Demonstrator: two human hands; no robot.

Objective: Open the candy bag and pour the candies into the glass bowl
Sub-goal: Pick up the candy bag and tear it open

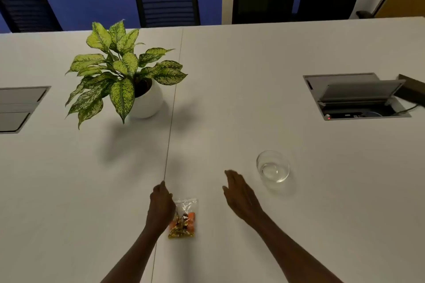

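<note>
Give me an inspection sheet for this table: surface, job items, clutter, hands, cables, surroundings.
Surface: white table, a seam running front to back.
Job's things: candy bag lies flat near the front edge, looks still sealed; glass bowl upright and empty, to the right of it.
Clutter: potted plant in a white pot, far left.
Hands: left hand at the bag's left edge, grip hidden; right hand open, apart from bag and bowl.
Cables: one cable leads from the open floor-box hatch at right; a closed hatch at left.
Surroundings: black chairs, blue wall.
</note>
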